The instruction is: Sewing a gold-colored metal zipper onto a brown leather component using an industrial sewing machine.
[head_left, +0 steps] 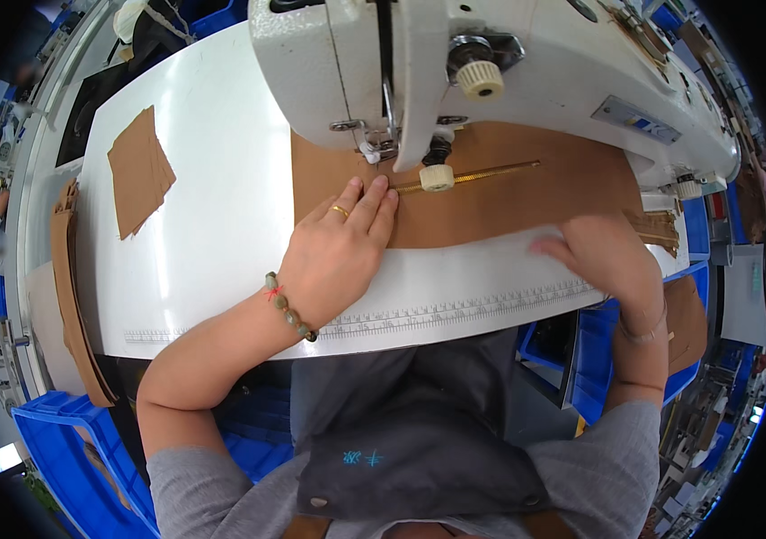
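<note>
One flat brown panel [491, 211] with a gold zipper [495, 175] lies beneath a white sewing machine [526, 99]; the left hand [338, 247] rests on it, fingers extended; whether the right hand [615, 260] grips cannot be told. White bench [221, 198] opens leftward to brown pieces [140, 175], ruler marks [383, 321] edging its front; a silver plate [637, 119] bears print.

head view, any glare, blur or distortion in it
Head view: glare streaks the white table; head view: the right hand looks motion-smeared, the left hand crisper; head view: the table's front edge and printed ruler bow with the fisheye, and the corners go black.
</note>
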The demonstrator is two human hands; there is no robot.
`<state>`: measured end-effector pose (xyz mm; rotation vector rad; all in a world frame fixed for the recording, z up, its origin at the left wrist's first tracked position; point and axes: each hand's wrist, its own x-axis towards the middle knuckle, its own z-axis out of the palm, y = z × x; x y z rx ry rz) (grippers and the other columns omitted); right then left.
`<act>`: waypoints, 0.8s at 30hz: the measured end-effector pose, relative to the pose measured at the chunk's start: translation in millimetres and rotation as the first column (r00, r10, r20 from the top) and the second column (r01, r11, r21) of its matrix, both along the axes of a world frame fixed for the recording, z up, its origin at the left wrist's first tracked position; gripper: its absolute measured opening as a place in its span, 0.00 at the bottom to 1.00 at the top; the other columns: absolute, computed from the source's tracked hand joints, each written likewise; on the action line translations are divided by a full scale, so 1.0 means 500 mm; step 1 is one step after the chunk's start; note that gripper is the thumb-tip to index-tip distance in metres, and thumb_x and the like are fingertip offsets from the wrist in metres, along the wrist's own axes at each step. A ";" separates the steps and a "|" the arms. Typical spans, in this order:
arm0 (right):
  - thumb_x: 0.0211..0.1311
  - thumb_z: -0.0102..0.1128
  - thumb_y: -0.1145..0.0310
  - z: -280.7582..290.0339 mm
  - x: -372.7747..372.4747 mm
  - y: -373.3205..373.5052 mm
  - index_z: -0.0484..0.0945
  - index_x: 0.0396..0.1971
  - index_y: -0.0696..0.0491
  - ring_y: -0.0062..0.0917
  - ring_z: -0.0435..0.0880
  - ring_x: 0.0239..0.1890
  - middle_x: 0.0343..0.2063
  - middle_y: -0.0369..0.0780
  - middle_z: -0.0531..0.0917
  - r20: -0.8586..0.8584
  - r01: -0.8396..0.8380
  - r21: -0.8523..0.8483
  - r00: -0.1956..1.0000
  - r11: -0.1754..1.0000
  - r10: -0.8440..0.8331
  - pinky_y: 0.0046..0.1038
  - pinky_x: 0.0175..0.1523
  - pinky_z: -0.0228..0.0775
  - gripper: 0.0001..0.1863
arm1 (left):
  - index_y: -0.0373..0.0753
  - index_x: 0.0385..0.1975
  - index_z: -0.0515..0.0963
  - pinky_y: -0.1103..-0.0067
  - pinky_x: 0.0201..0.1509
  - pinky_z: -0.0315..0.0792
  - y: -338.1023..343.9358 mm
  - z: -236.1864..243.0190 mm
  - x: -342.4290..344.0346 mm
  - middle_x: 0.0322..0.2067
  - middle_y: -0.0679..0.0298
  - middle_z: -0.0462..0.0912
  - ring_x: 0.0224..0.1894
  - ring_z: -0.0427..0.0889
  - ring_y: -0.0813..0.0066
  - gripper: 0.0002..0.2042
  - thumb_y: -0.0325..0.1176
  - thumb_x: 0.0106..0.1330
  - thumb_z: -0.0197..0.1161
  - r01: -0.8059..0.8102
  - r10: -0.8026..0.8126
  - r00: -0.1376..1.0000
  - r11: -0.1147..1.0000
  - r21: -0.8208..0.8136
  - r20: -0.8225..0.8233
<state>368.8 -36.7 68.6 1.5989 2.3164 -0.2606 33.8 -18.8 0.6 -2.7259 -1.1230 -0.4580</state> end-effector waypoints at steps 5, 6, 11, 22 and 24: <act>0.60 0.71 0.62 0.106 -0.076 -0.045 0.83 0.37 0.55 0.44 0.84 0.40 0.33 0.41 0.84 -0.700 -0.512 -0.221 0.676 0.830 0.230 0.40 0.48 0.77 0.12 | 0.32 0.49 0.85 0.67 0.51 0.81 0.046 0.037 -0.009 0.47 0.50 0.89 0.47 0.88 0.57 0.17 0.23 0.61 0.58 -0.008 0.022 0.995 0.989 -0.151 0.095; 0.60 0.71 0.62 0.095 -0.096 -0.036 0.83 0.37 0.55 0.44 0.84 0.40 0.33 0.41 0.84 -0.706 -0.504 -0.220 0.673 0.835 0.221 0.40 0.48 0.77 0.12 | 0.32 0.49 0.85 0.67 0.51 0.81 0.058 0.048 -0.015 0.47 0.50 0.89 0.47 0.88 0.57 0.17 0.23 0.61 0.58 -0.001 0.017 0.993 0.992 -0.130 0.120; 0.55 0.72 0.64 -0.022 -0.175 0.075 0.81 0.43 0.56 0.41 0.81 0.50 0.44 0.43 0.81 -0.507 -0.104 0.444 0.789 0.890 0.346 0.40 0.50 0.77 0.18 | 0.40 0.42 0.88 0.63 0.40 0.81 0.117 0.083 -0.036 0.30 0.50 0.87 0.34 0.86 0.50 0.15 0.22 0.61 0.57 0.022 0.051 0.985 0.912 -0.409 0.168; 0.56 0.71 0.68 -0.141 -0.251 0.067 0.81 0.50 0.57 0.42 0.80 0.48 0.41 0.45 0.81 -0.482 -0.154 0.483 0.775 0.862 0.409 0.39 0.53 0.76 0.21 | 0.41 0.58 0.82 0.68 0.46 0.82 0.051 0.042 -0.031 0.44 0.59 0.90 0.43 0.88 0.58 0.25 0.22 0.57 0.65 -0.078 0.098 0.994 0.947 -0.312 0.047; 0.56 0.71 0.68 -0.153 -0.256 0.065 0.81 0.51 0.57 0.43 0.80 0.48 0.42 0.46 0.81 -0.460 -0.172 0.516 0.771 0.839 0.440 0.39 0.53 0.75 0.22 | 0.39 0.56 0.82 0.67 0.46 0.83 0.027 0.029 -0.033 0.45 0.66 0.91 0.43 0.89 0.58 0.23 0.25 0.58 0.67 0.011 -0.019 0.996 0.995 0.095 0.087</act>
